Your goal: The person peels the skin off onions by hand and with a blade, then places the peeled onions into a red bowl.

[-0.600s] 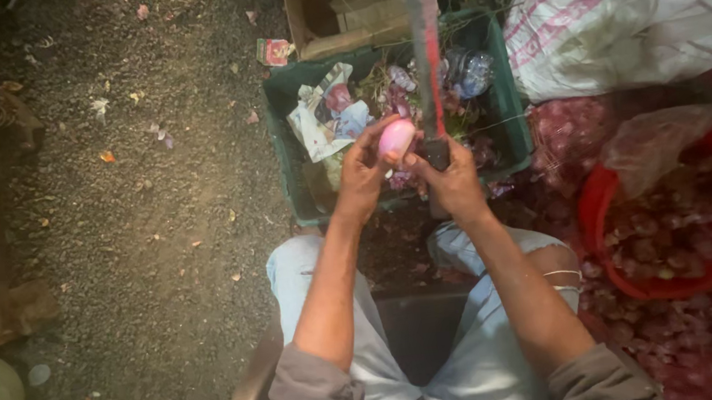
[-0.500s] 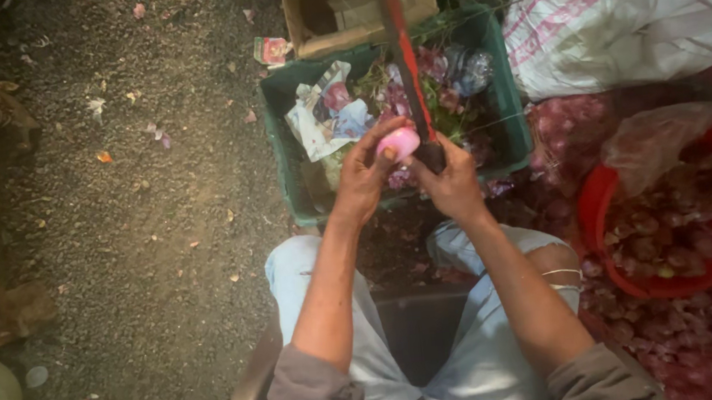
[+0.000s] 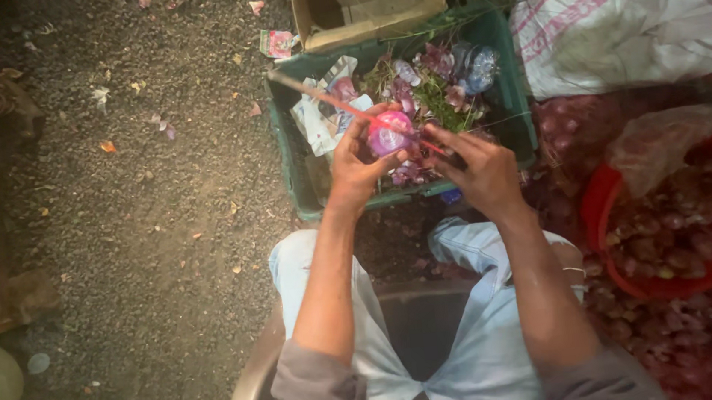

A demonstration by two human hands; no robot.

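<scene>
My left hand (image 3: 355, 167) is closed around a round pink-purple onion (image 3: 389, 134), held above a green crate (image 3: 291, 167). Just to its right, my right hand (image 3: 480, 170) grips the handle of a long, thin knife (image 3: 321, 98). The blade lies across the top of the onion and points up and to the left over the crate. Both forearms reach forward from my lap, and I sit on a brown chair (image 3: 257, 389). The knife's handle is hidden inside my right fist.
Peels, scraps and paper fill the crate. Behind it stands an open cardboard box (image 3: 369, 1). A white woven sack (image 3: 632, 17) lies at the top right. A red basin (image 3: 601, 204) of onions and a heap of loose onions (image 3: 703, 341) are on my right. Gravel ground (image 3: 134, 211) stretches left.
The knife blade has swung from pointing straight up to slanting up-left across the onion. Both hands stay over the crate with the onion still in my left hand.
</scene>
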